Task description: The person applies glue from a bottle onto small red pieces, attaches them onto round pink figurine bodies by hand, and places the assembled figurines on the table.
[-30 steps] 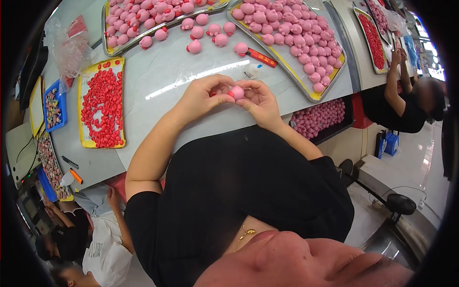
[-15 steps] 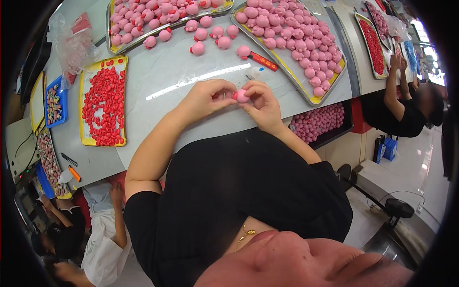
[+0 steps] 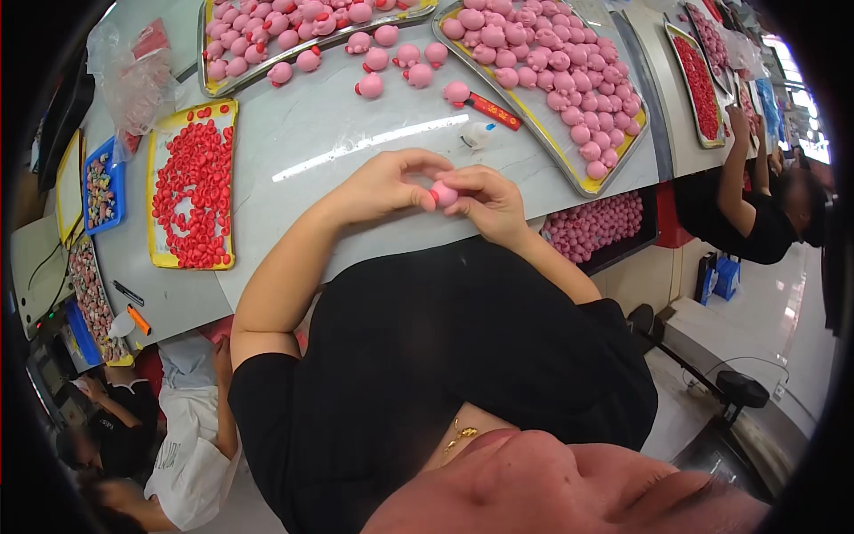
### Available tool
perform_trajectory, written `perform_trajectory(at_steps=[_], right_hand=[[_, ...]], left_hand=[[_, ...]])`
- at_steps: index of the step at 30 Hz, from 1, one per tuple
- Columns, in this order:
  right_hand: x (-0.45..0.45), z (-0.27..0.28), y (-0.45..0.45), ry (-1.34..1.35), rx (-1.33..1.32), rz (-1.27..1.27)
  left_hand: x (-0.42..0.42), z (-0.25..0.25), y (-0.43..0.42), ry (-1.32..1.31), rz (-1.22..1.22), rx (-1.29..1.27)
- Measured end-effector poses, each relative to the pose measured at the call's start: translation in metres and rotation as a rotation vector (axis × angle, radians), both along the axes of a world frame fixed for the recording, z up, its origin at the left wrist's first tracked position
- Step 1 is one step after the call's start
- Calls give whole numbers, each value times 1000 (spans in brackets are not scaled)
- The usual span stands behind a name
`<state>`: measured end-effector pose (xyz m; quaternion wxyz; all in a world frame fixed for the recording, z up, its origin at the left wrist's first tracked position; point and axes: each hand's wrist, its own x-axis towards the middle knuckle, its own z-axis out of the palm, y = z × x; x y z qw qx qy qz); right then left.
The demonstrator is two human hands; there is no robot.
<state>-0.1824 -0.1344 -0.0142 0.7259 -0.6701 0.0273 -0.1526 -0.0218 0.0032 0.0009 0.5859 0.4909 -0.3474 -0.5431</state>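
A small pink ball figure with a red piece on its left side is held between my two hands above the grey table. My left hand has thumb and fingers closed on its red side. From the right, my right hand pinches its pink body. Beyond the hands stands a small clear bottle with a blue tip. Several pink figures with red pieces, one of them here, lie loose on the table. A red marked tool touches another pink figure.
A yellow-edged tray of red pieces lies left. Metal trays of pink figures stand at the back. A dark bin of pink figures is below the right edge. Co-workers sit at right and lower left.
Both hands stay around the pink figure, which has shifted slightly and turned. The fingers of my left hand now press against its red side. The co-worker at right has moved their arms.
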Motion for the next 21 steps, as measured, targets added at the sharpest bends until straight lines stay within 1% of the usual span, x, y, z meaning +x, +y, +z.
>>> perform_trajectory(at_steps=[1, 2, 3, 5, 6, 8, 9, 10, 12, 13, 14, 16, 18, 20, 21], right_hand=[[-2, 4, -1, 82, -5, 28], [-3, 7, -1, 164, -9, 55], [-1, 11, -2, 166, -6, 54], [3, 21, -5, 115, -357, -23], [4, 26, -4, 124, -352, -24], [6, 37, -4, 23, -409, -188], [4, 42, -10, 47, -373, -92], [3, 44, -18, 54, -370, -93], [4, 45, -34, 81, -287, 469], [4, 51, -37, 176, -298, 589], [5, 57, -37, 179, -295, 590], [7, 66, -35, 320, -335, 745], [8, 64, -33, 330, -356, 752], [12, 65, -32, 346, -382, 894], [14, 66, -30, 344, -381, 894]], left_hand=[[0, 3, 1, 2, 2, 1], [1, 9, 3, 187, -62, 99], [2, 16, 4, 374, -127, 199], [3, 21, 3, 404, -112, 214], [3, 22, 2, 430, -96, 225], [5, 23, 3, 416, -99, 223], [5, 23, 3, 376, -55, 225], [5, 22, 3, 336, -11, 226], [6, 19, 2, 322, 4, 231], [7, 17, 2, 334, 4, 235], [8, 16, 2, 344, 4, 238], [9, 11, 1, 333, 8, 249], [7, 12, 1, 322, 12, 259], [4, 20, 1, 317, -23, 231], [4, 18, 2, 316, -23, 232]])
